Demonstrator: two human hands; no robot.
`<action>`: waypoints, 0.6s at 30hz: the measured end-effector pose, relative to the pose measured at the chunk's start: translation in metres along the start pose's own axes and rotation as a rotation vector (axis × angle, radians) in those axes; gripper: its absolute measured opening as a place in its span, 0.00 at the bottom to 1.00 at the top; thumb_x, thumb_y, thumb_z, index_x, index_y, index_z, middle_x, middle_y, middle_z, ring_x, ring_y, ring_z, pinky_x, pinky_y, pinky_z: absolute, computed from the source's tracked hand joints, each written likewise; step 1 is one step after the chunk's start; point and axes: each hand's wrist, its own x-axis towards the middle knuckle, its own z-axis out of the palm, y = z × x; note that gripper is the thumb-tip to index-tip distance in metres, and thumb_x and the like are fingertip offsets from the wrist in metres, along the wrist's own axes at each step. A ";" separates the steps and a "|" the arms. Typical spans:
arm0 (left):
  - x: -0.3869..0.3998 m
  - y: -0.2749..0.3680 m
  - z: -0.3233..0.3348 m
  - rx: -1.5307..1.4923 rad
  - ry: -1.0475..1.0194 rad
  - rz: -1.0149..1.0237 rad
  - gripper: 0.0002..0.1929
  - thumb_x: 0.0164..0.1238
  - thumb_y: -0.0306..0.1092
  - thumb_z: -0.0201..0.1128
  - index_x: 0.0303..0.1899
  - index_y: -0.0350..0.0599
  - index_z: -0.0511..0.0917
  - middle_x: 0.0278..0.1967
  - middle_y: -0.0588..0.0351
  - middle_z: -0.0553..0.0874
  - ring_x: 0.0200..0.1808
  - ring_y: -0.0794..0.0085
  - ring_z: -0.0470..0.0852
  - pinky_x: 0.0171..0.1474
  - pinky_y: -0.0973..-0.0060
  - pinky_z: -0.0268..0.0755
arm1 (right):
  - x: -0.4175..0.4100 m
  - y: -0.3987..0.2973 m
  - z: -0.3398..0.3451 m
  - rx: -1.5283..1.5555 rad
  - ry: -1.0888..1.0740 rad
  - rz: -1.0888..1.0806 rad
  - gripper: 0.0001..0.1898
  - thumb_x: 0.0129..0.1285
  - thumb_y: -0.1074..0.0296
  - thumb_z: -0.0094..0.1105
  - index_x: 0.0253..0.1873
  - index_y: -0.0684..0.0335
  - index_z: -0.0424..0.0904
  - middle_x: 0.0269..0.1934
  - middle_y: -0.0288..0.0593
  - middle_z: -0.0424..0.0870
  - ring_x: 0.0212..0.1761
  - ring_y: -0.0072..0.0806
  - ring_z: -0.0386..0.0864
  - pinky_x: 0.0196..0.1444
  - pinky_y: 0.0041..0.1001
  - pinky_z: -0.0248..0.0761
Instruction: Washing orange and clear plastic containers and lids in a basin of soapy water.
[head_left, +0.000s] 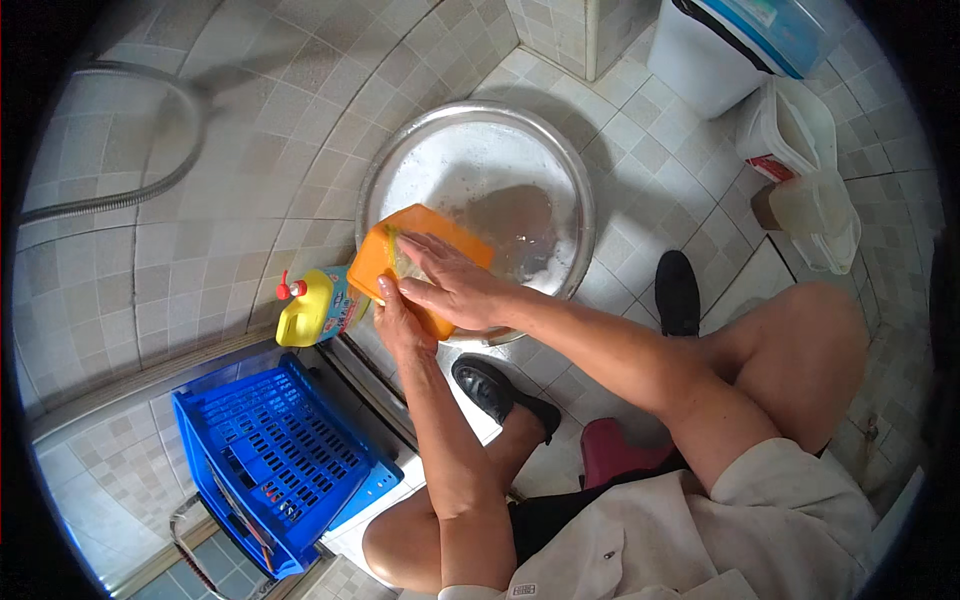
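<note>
My left hand grips the near edge of an orange plastic container, thumb on top. The container is tilted over the left front of a round metal basin. Stretched nearly flat, my right hand presses a yellowish scrubbing cloth or pad against the container; the hand covers most of this pad. Suds and cloudy water fill the basin. Left of the container stands a yellow detergent jug with a red pump top and a printed label.
A blue plastic basket stands at lower left. White tubs and a white bin line the right side. A metal shower hose hangs along the left wall. My black shoes flank the basin's near side, by a dark pink stool.
</note>
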 end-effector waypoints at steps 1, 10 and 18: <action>-0.003 -0.001 0.004 0.003 -0.004 -0.002 0.26 0.77 0.47 0.60 0.64 0.38 0.71 0.56 0.52 0.82 0.56 0.65 0.82 0.60 0.66 0.76 | 0.003 0.000 0.000 -0.044 0.030 -0.059 0.38 0.78 0.43 0.38 0.77 0.71 0.50 0.76 0.63 0.55 0.81 0.50 0.49 0.80 0.42 0.43; -0.011 -0.009 0.014 -0.021 -0.100 0.177 0.25 0.74 0.46 0.63 0.61 0.37 0.73 0.54 0.52 0.83 0.52 0.65 0.84 0.58 0.66 0.77 | 0.013 0.092 -0.035 0.295 -0.143 0.417 0.38 0.76 0.38 0.32 0.76 0.67 0.57 0.77 0.63 0.55 0.80 0.52 0.50 0.81 0.40 0.44; 0.008 0.012 0.000 0.042 0.090 0.224 0.22 0.76 0.45 0.62 0.60 0.36 0.74 0.51 0.51 0.84 0.48 0.67 0.85 0.52 0.69 0.79 | -0.021 0.005 0.005 0.045 -0.003 0.132 0.35 0.79 0.48 0.35 0.74 0.77 0.53 0.73 0.68 0.57 0.78 0.55 0.53 0.79 0.41 0.45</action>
